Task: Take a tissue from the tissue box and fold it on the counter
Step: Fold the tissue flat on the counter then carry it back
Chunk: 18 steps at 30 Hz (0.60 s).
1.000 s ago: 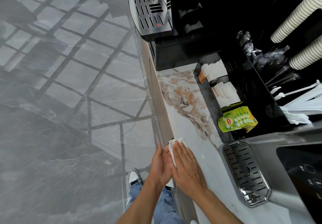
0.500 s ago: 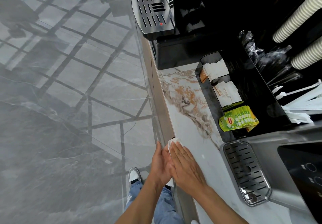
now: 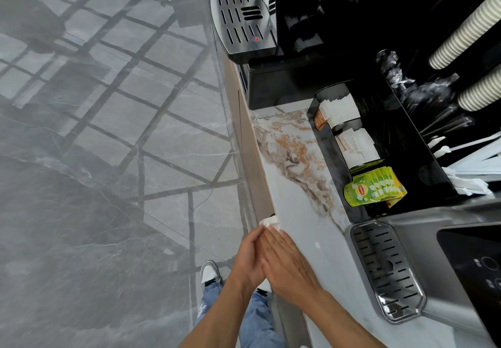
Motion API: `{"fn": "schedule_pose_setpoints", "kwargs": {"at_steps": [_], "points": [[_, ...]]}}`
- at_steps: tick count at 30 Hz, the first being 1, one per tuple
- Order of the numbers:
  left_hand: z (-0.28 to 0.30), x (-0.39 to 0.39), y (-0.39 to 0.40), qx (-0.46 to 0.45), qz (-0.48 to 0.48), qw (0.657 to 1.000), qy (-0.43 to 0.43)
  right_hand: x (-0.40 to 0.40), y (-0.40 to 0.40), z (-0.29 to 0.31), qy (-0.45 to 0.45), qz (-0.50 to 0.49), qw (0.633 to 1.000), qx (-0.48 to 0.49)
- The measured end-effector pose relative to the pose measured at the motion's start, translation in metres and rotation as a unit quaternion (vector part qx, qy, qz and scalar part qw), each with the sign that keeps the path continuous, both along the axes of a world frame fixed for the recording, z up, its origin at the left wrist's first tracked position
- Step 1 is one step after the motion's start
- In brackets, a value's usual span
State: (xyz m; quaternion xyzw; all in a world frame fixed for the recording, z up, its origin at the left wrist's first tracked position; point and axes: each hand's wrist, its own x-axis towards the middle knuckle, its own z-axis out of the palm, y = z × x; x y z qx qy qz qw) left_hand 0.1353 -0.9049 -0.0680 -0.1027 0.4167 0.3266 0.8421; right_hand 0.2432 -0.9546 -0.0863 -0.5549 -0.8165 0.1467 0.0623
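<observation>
less tissue [image 3: 269, 222] visible beyond hands than before

One head-worn wide-angle camera gives the only view, so no second view shares any part of the scene. It looks steeply down and forward from above the person's own arms, which enter from the bottom edge. The hands [image 3: 271, 261] sit low in the middle, close to the lens, at the counter [image 3: 292, 190] edge. The counter runs from the bottom right up toward the top centre, so the view is turned at a slant to it. The left half looks past the edge, down to the floor [image 3: 95, 158], with a shoe [image 3: 209, 273] near the bottom. Machines fill the right side and top. Straight lines bend toward the frame edges.
</observation>
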Motion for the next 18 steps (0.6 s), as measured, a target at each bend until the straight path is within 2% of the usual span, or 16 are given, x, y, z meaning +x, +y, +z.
{"fn": "schedule_pose_setpoints", "kwargs": {"at_steps": [9,15,18], "points": [[0.001,0.002,0.003,-0.006,-0.008,1.0,0.012,0.014,-0.015,0.021,0.039,0.01,0.999,0.004],[0.002,0.003,0.003,0.067,-0.013,0.996,0.06,0.021,-0.028,0.031,0.087,-0.018,0.996,-0.012],[0.003,0.003,0.003,0.069,-0.013,0.994,0.08,0.023,-0.03,0.039,0.121,-0.062,0.991,-0.012]]}}
